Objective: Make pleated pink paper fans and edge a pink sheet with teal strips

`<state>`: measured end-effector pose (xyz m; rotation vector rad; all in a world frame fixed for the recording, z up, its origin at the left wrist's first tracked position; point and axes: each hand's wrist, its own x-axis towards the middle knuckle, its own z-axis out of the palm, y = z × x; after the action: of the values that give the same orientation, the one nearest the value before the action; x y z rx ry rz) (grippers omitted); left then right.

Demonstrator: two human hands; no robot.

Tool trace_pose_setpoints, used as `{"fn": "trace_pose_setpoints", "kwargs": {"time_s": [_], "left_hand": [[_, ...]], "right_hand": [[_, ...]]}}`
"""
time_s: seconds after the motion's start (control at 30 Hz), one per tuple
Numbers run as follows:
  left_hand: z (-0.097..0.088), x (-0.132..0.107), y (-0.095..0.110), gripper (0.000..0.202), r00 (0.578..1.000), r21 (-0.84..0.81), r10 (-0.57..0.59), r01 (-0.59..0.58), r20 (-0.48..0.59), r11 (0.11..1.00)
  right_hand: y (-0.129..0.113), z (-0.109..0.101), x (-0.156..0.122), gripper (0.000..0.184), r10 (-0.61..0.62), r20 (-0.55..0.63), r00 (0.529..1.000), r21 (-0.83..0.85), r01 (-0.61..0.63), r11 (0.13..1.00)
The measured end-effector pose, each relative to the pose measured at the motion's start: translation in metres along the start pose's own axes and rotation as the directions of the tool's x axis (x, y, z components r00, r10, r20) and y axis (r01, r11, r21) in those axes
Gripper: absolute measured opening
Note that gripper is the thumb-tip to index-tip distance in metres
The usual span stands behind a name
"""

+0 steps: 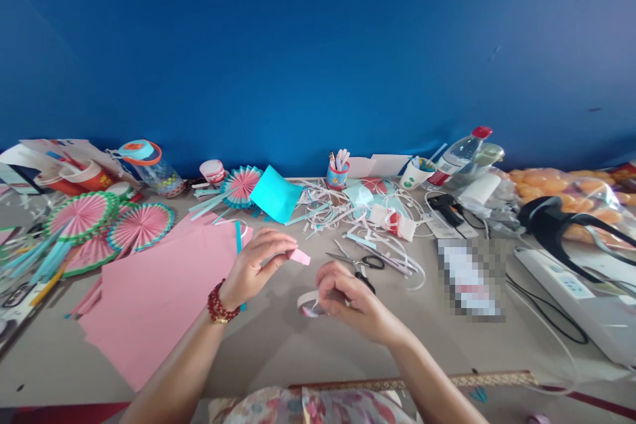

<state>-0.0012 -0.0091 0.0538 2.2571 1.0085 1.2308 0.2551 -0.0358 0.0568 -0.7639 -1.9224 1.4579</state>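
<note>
Over the table [278,354], the person's left hand [256,264] pinched a small pink strip [301,257] between thumb and fingers. The right hand [355,301], fingers curled, gripped a pale tape roll [303,305] near the scissors [356,263]. Pink paper [159,298] lay farther left.

Far side: blue wall [318,59] across the full width. Far left: red paper cups [94,177], tilted; to their right, a drinking bottle [166,179] with light-blue lid and orange band. Far middle: small red-and-blue pen cup [338,177], upright, filled. Far right: clear bottle [454,158], red cap; beyond it, orange round pieces [551,183] under clear plastic. Near right: white power strip [561,285]; black cable [556,323] beside it; pixelated object [470,278] further left, identity unreadable
</note>
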Motion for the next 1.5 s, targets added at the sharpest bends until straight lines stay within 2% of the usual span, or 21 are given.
{"fn": "trace_pose_setpoints", "kwargs": {"time_s": [0.07,0.23,0.43,0.63,0.87,1.5], "left_hand": [[0.0,0.0,-0.001,0.024,1.0,0.001,0.011,-0.011,0.015,1.0],[-0.001,0.001,0.001,0.026,0.997,-0.032,0.04,-0.038,0.062,0.999],[0.0,0.002,0.008,0.023,0.993,-0.118,0.029,-0.016,0.112,0.993],[0.006,0.001,0.013,0.021,0.994,-0.174,0.014,0.005,0.109,0.985],[0.009,0.002,0.017,0.02,0.996,-0.201,-0.004,0.022,0.088,0.979],[0.012,0.003,0.017,0.018,0.997,-0.208,-0.017,0.031,0.069,0.978]], "right_hand": [[0.001,0.001,0.001,0.017,0.006,-0.003,1.0,0.012,-0.006,1.0],[0.007,0.006,0.004,0.019,0.06,-0.097,0.993,0.041,-0.057,0.998],[0.006,0.017,0.012,0.019,0.028,-0.197,0.98,0.065,-0.015,0.998],[0.006,0.023,0.02,0.027,0.203,-0.254,0.946,0.235,-0.143,0.961],[-0.001,0.022,0.026,0.034,0.286,-0.291,0.913,0.248,-0.217,0.944],[0.003,0.022,0.029,0.037,0.3,-0.307,0.903,0.283,-0.215,0.935]]}}
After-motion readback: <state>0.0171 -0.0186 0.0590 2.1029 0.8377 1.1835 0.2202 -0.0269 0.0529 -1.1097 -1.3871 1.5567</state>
